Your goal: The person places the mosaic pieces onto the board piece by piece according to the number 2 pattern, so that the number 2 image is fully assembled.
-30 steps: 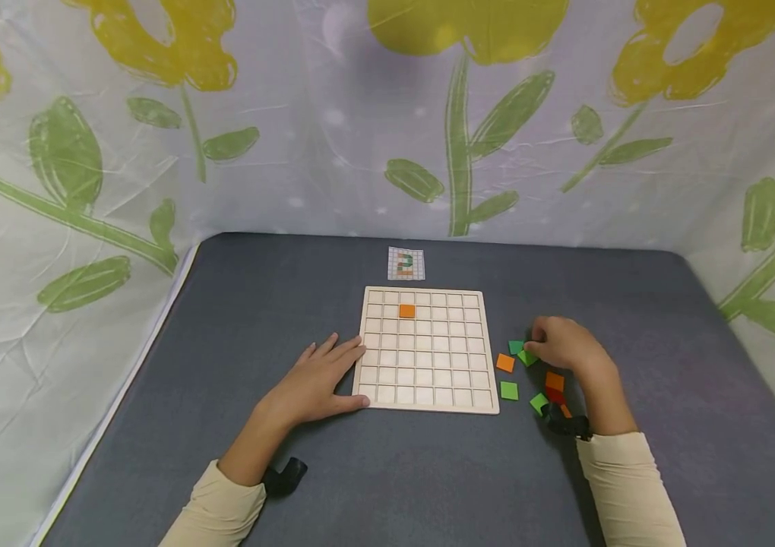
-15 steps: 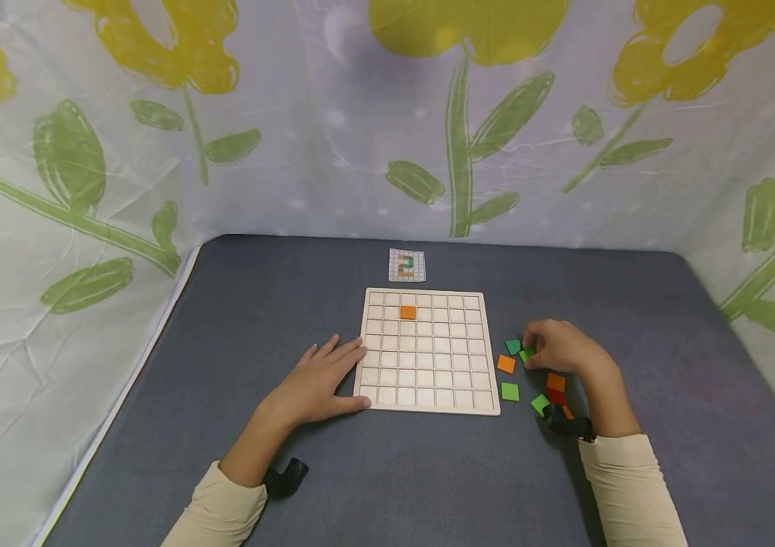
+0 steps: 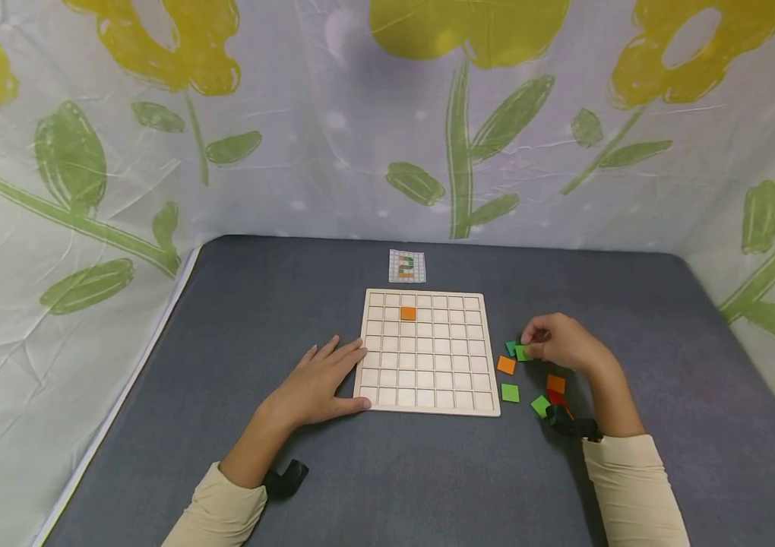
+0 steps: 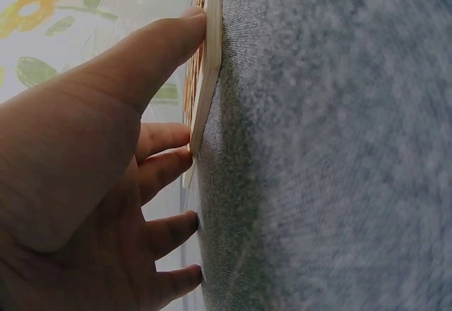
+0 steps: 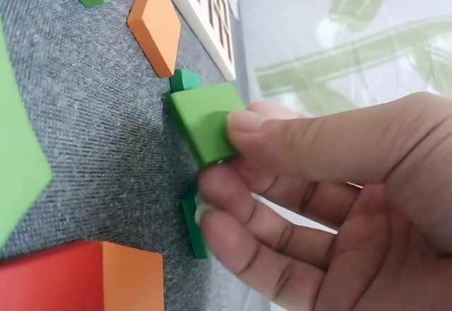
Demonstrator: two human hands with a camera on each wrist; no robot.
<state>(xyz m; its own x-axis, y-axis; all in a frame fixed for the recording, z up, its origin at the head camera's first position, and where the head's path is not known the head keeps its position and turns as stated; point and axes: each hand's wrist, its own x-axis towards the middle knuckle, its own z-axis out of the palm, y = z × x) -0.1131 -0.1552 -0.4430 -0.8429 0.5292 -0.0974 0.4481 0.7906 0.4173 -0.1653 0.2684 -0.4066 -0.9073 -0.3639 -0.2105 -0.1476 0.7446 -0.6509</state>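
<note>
My right hand (image 3: 565, 343) pinches a light green square tile (image 5: 206, 120) between thumb and fingers, lifted a little off the table. Dark green tiles (image 5: 193, 227) lie behind and below it in the right wrist view. At the left edge of the wooden grid board (image 3: 426, 355) rests my left hand (image 3: 314, 384), fingers spread, with the thumb and some fingertips touching the rim. One orange tile (image 3: 408, 313) sits in a cell of the board's second row. Beyond the board lies a small pattern card (image 3: 406, 267) with a coloured figure on a grid.
Right of the board lie a loose orange tile (image 3: 507, 365) and a light green tile (image 3: 510, 393). Orange, red and green tiles (image 3: 555, 384) cluster beside the right wrist, partly hidden by its black strap (image 3: 568, 424). A flowered cloth (image 3: 333, 152) hangs behind the dark table.
My right hand has taken hold of the light green tile and raised it slightly from the pile. The left hand stays in place on the board's edge.
</note>
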